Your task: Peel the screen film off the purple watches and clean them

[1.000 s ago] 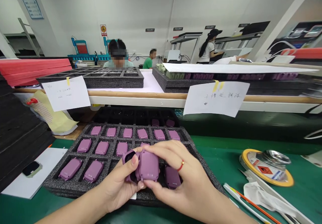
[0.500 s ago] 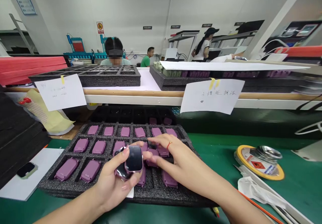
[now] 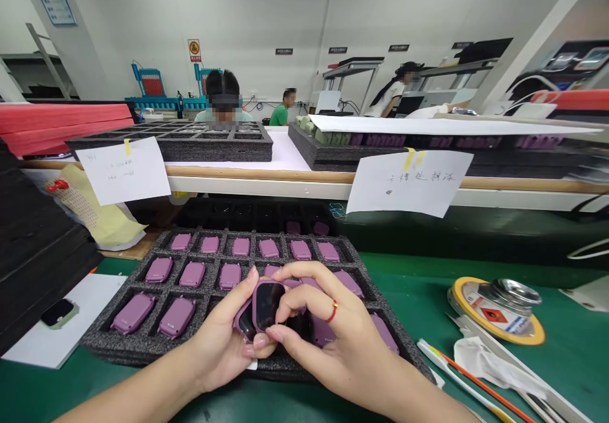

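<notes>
Holding rear watch point(image 3: 246, 323) and front watch point(image 3: 267, 305), left hand point(image 3: 226, 333) being rejoined by right hand point(image 3: 330, 321), now pinching front watch's edge; both hands steadying it.

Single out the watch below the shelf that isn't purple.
The pale-green watch, screen up on the white paper left of the foam tray; the two held watches and the visible ones in the tray are purple-cased.
</notes>
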`<state>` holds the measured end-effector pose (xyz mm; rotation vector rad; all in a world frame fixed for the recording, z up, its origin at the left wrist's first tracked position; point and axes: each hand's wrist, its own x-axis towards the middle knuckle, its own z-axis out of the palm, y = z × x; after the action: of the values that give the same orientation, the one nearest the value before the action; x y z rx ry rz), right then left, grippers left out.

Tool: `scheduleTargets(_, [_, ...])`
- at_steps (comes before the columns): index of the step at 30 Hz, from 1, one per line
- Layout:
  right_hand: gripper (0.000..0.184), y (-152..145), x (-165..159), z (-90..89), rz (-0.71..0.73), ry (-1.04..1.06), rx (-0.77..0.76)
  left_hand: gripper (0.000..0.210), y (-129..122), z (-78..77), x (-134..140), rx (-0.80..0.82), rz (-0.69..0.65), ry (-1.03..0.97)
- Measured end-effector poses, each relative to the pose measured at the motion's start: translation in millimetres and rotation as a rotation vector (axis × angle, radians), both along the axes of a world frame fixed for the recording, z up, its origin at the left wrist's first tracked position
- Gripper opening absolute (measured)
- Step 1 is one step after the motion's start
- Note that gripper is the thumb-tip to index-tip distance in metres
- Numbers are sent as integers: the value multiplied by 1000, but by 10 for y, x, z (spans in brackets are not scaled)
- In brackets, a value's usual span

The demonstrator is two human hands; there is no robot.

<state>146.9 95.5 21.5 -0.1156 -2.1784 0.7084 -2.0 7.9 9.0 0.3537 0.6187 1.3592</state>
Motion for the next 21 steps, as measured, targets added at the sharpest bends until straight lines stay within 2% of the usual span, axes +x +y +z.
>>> scheduleTargets(5, [7,-28,-8,23,-48,44,75,46,0,10,-10,-19,7,2])
scheduleTargets(8, [8,-22,-17,64,-55,108,-13,44,5,13,-12,-11,-9,-7])
scheduleTargets(10, [10,-3,-18,95,-36,191,-187,42,4,14,-11,3,-18,15])
scheduleTargets(14, [17,53,-3,118,139,323,-752,39,-7,18,-12,38,-31,42])
scheduleTargets(16, [17,71,7,97,188,358,-883,39,-15,17,-17,52,-36,31])
scheduleTargets(18, [10,72,12,65,186,332,-858,39,-23,10,-23,59,-36,33])
scheduleTargets(19, [12,68,12,49,181,284,-817,39,-27,4,-26,61,-34,34])
scheduleTargets(21, [37,57,9,24,163,134,-700,39,-33,-12,-31,57,-25,32])
